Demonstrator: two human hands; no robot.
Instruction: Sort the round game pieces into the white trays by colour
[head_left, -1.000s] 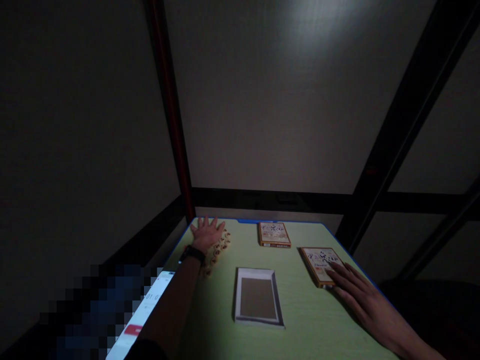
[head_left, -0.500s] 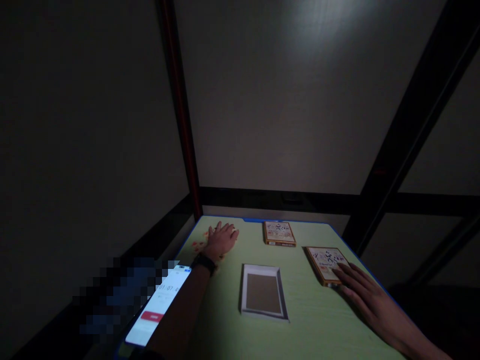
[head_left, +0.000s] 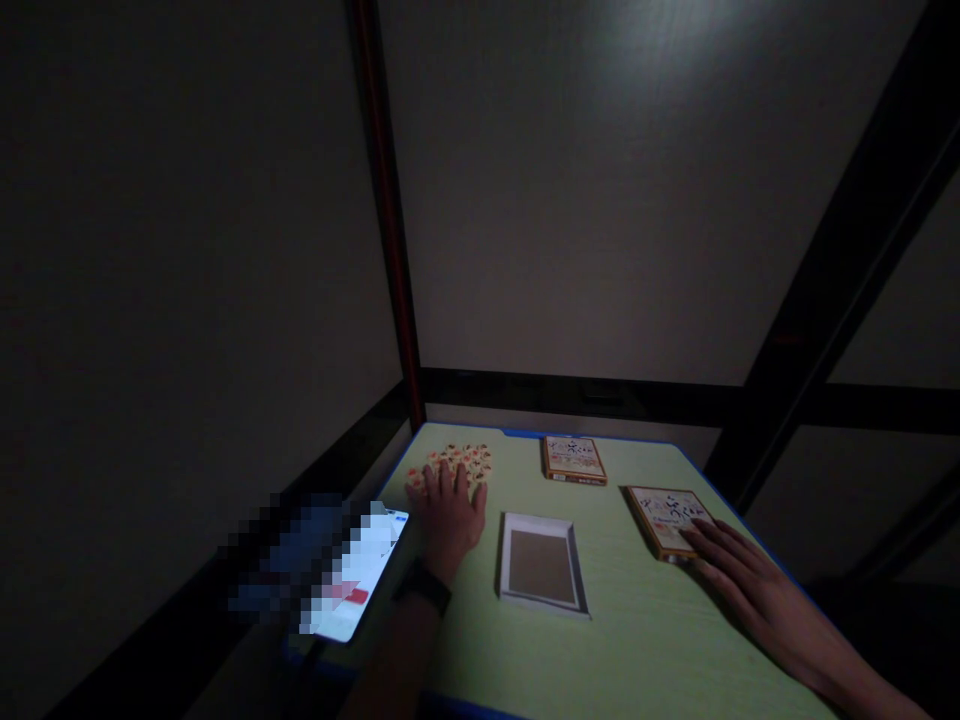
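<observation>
White tray (head_left: 541, 568), two boxes (head_left: 574, 457), two hands (head_left: 452, 520)

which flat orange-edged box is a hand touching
The nearer flat orange-edged box: the right hand rests on it; the farther box lies untouched.

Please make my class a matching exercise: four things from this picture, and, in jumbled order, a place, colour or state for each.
1. Round pieces
2. Open tray
3. Phone
4. Right hand

A. Screen lit
B. Touching the nearer printed box
C. Clustered by the fingers of the left hand
D. Brown floor, pale walls

Pairs: 1-C, 2-D, 3-A, 4-B
</observation>
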